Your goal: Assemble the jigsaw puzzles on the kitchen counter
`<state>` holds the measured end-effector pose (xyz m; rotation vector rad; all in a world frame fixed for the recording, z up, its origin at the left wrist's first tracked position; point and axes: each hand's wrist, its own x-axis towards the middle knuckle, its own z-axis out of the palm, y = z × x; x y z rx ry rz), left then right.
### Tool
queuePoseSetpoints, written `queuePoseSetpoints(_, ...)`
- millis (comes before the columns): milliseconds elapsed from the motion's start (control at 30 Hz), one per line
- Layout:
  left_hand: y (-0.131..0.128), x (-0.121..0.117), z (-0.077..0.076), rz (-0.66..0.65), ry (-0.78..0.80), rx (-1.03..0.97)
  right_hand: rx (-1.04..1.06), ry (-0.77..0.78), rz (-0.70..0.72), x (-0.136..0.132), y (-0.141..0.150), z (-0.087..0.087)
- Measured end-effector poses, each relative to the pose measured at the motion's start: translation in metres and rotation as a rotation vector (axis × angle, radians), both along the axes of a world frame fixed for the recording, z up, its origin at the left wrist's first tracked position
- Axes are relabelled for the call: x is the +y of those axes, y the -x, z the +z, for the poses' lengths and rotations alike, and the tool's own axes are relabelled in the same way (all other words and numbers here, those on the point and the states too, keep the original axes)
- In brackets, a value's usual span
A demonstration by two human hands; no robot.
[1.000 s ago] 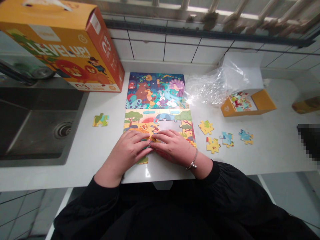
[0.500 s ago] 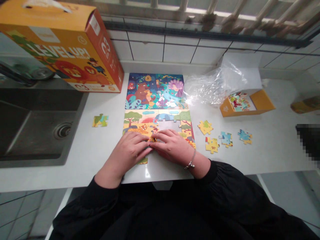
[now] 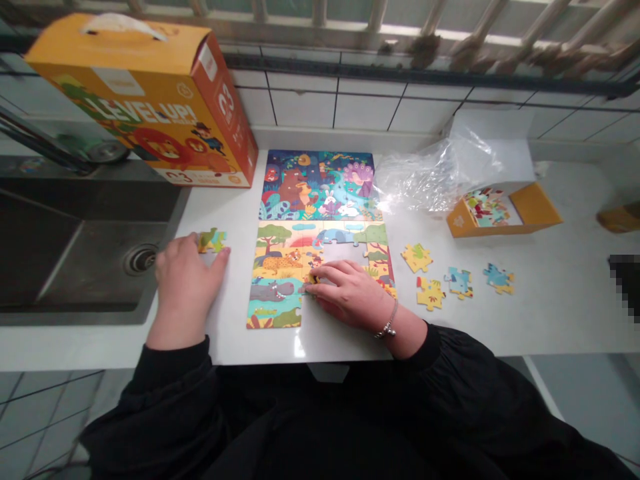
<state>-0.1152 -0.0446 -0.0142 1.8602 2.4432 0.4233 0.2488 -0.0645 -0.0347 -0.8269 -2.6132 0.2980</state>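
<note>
A partly built savanna puzzle lies on the white counter, below a finished jungle puzzle. My right hand rests flat on the lower right part of the savanna puzzle, fingers pressed on a piece there. My left hand has reached to the left, its fingers spread over a loose green and yellow piece near the sink edge, touching it. Several loose pieces lie to the right of the puzzle.
A big orange puzzle box stands at the back left beside a steel sink. A crumpled clear bag and a small open orange box of pieces sit at the back right. A tiled wall runs behind.
My left hand left the puzzle and moved left onto the loose green and yellow piece. The lower left of the savanna puzzle is now uncovered. My right hand stayed put.
</note>
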Motion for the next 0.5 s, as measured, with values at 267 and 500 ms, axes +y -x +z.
queuePoseSetpoints(267, 0.010, 0.021, 0.005, 0.006, 0.062, -0.138, 0.236, 0.014, -0.067, 0.004, -0.005, 0.006)
queuePoseSetpoints(500, -0.003, 0.007, 0.014, -0.034, -0.089, -0.340, 0.336, -0.043, -0.171, 0.006, -0.010, 0.015)
